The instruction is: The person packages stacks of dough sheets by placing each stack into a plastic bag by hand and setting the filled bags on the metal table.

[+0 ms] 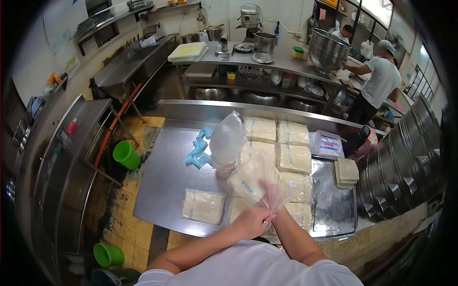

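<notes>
A clear plastic bag (248,167) with blue print holds a tilted stack of pale square sheets (244,183), above packed bundles on the steel table. My right hand (273,189) is inside the bag, gripping the near edge of the stack; the plastic partly blurs its fingers. With a ring on one finger, my left hand (256,222) is closed on the bag's gathered mouth, beside my right wrist. Sealed bundles (295,158) lie in rows under and beyond my hands. One separate bundle (203,206) lies flat to the left.
A pile of empty clear bags (228,138) and blue plastic pieces (198,150) lie beyond my hands. On the right are a metal tray (329,221), unwrapped sheets (347,172) and tall stacked steel rings (400,167). A co-worker (379,78) stands at the back bench; another person is behind.
</notes>
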### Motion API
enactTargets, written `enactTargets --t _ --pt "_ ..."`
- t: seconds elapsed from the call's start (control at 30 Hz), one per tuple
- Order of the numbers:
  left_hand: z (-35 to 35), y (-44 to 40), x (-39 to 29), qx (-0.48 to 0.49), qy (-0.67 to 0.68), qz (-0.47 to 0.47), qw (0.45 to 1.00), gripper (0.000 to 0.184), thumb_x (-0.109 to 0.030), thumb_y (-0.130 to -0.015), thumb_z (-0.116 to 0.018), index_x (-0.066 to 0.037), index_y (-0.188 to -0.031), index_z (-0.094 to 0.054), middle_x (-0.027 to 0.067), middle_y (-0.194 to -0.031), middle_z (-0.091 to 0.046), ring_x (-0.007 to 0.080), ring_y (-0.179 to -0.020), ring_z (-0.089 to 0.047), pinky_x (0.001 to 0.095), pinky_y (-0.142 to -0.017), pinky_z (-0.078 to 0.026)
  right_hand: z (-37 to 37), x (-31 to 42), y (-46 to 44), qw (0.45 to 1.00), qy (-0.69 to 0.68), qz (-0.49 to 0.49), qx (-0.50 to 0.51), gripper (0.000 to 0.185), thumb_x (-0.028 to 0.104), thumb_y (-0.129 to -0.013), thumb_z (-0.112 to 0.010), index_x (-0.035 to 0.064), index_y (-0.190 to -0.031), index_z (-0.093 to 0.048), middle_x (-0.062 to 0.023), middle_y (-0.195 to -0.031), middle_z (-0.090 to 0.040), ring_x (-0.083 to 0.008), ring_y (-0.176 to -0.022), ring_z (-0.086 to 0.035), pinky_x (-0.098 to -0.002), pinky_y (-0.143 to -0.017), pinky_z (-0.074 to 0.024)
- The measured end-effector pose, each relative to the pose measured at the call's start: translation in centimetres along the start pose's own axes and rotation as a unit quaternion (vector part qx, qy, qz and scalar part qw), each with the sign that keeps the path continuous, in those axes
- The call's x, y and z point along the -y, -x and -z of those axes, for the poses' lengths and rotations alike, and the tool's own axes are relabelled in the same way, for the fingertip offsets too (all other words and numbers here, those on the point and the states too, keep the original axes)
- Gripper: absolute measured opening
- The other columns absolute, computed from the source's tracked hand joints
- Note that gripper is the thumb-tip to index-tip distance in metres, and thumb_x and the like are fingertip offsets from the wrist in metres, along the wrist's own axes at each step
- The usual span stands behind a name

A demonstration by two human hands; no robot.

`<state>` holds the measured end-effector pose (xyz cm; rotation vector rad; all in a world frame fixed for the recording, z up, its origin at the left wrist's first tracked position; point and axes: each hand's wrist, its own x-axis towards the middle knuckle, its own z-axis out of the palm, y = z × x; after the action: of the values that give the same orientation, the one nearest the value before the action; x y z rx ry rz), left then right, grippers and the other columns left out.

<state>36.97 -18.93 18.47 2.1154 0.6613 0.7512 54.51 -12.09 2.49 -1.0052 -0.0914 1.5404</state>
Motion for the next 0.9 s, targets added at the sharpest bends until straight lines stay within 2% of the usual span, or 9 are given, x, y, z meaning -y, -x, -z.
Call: enactTargets --t 0.07,0.17,0.27,0.3,0.37,0.47,0.67,0.77,0.9 --pt "2.9 0.3 -0.3 -0.076 0.015 0.036 0.996 0.018 -0.015 -0.092 -0.064 -0.004 -0.080 -0.057 0.0175 -0.075 -0.060 0.0381 -0.071 -0.062 0.0464 -0.066 -0.049 -5.2 1.3 5.8 0.997 0.046 0.041 -0.039 0.043 0.030 -0.093 -0.070 -0.0005 -0.122 -0.062 -0.0182 -0.123 -0.065 -0.0311 -0.099 -0.067 -0.0418 -0.083 -0.0561" --pt "8.1 0.0 2.0 -0.280 -0.076 0.050 0.956 0.017 -0.020 -0.091 -0.068 -0.005 -0.086 -0.065 0.0141 -0.077 -0.063 0.0378 -0.074 -0.063 0.0438 -0.067 -0.051 -7.3 2.3 10.0 0.990 -0.002 -0.095 0.102 0.048 0.031 -0.095 -0.062 -0.0012 -0.130 -0.057 -0.0207 -0.137 -0.059 -0.0356 -0.115 -0.065 -0.0474 -0.091 -0.0563" --pt "9.9 0.4 7.7 -0.315 -0.135 0.120 0.932 0.026 -0.027 -0.092 -0.074 -0.002 -0.086 -0.067 0.0081 -0.075 -0.064 0.0269 -0.069 -0.063 0.0400 -0.067 -0.051 -10.0 2.3 13.6 0.989 0.039 -0.063 0.125 0.057 0.034 -0.097 -0.058 0.0007 -0.142 -0.049 -0.0205 -0.144 -0.055 -0.0388 -0.127 -0.059 -0.0515 -0.099 -0.0541" --pt "10.5 0.6 8.8 -0.234 -0.035 0.196 0.952 0.026 -0.027 -0.093 -0.074 -0.002 -0.090 -0.069 0.0068 -0.078 -0.066 0.0225 -0.071 -0.063 0.0373 -0.068 -0.051 -10.3 1.9 13.8 0.984 0.023 -0.090 0.154 0.060 0.037 -0.098 -0.058 0.0020 -0.145 -0.045 -0.0197 -0.145 -0.054 -0.0385 -0.128 -0.058 -0.0518 -0.101 -0.0532" --pt "11.9 0.9 10.5 -0.060 0.168 0.328 0.928 0.025 -0.026 -0.095 -0.074 -0.001 -0.099 -0.071 0.0040 -0.085 -0.070 0.0139 -0.076 -0.065 0.0319 -0.069 -0.053 -11.0 0.7 14.1 0.966 -0.009 -0.145 0.212 0.068 0.044 -0.099 -0.057 0.0047 -0.151 -0.039 -0.0180 -0.146 -0.053 -0.0380 -0.131 -0.057 -0.0526 -0.105 -0.0514" --pt "13.5 1.0 11.9 -0.100 0.231 0.362 0.897 0.026 -0.026 -0.099 -0.070 0.000 -0.103 -0.072 0.0033 -0.090 -0.072 0.0084 -0.081 -0.065 0.0301 -0.070 -0.053 -13.1 -1.4 14.7 0.970 0.061 -0.149 0.182 0.073 0.055 -0.100 -0.053 0.0067 -0.153 -0.037 -0.0179 -0.147 -0.053 -0.0370 -0.130 -0.058 -0.0513 -0.105 -0.0515" --pt "15.5 6.0 13.1 -0.161 0.394 0.365 0.828 0.030 -0.027 -0.102 -0.065 0.002 -0.105 -0.071 0.0045 -0.092 -0.071 0.0101 -0.079 -0.064 0.0303 -0.069 -0.053 -15.5 -4.5 13.2 0.945 0.047 -0.241 0.214 0.070 0.053 -0.102 -0.051 0.0070 -0.154 -0.037 -0.0168 -0.150 -0.051 -0.0372 -0.135 -0.054 -0.0551 -0.109 -0.0476" --pt "16.7 8.4 15.5 -0.232 0.318 0.336 0.856 0.033 -0.030 -0.104 -0.062 0.001 -0.110 -0.071 0.0042 -0.092 -0.071 0.0110 -0.080 -0.063 0.0303 -0.070 -0.053 -17.2 -6.7 12.9 0.937 0.152 -0.220 0.225 0.071 0.054 -0.102 -0.050 0.0067 -0.154 -0.037 -0.0166 -0.150 -0.050 -0.0368 -0.135 -0.053 -0.0554 -0.109 -0.0473" --pt "18.1 13.5 18.2 -0.207 0.276 0.359 0.867 0.030 -0.030 -0.105 -0.061 -0.002 -0.107 -0.071 0.0018 -0.089 -0.068 0.0113 -0.079 -0.061 0.0301 -0.073 -0.052 -20.8 -9.7 12.3 0.945 0.127 -0.215 0.210 0.071 0.054 -0.102 -0.049 0.0060 -0.153 -0.037 -0.0169 -0.148 -0.052 -0.0370 -0.134 -0.054 -0.0548 -0.110 -0.0471"
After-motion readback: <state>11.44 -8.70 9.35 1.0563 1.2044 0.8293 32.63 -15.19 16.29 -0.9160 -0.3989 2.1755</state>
